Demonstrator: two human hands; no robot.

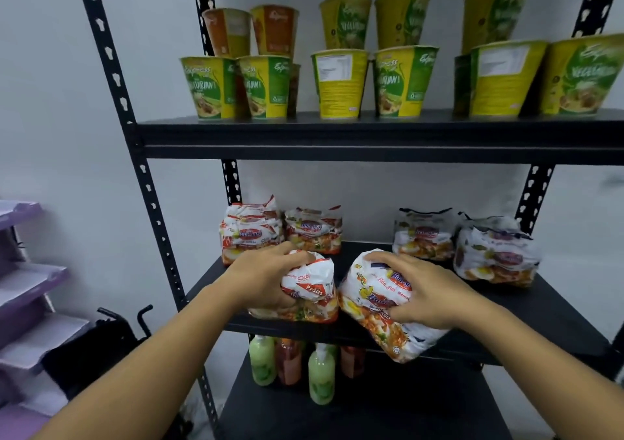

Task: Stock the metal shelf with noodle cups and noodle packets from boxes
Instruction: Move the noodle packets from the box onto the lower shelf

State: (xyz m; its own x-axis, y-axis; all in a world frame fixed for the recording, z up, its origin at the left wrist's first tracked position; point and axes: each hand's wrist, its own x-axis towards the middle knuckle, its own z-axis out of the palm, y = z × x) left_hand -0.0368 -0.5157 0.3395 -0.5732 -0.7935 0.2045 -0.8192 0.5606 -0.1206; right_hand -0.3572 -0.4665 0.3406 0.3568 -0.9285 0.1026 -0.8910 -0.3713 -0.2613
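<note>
Left hand [265, 281]: fingers curled round red-white crinkly noodle packet [312, 284]. Right hand [429, 291]: fingers clutching blue-white packet [368, 304], overhanging black metal shelf [523, 304] near edge. Best slide it farther in.

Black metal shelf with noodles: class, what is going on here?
A person is stocking the black metal shelf. The left hand grips a red-and-white noodle packet on its middle level; the right hand grips a blue-and-white noodle packet overhanging the front edge. Yellow-green noodle cups stand above.
</note>
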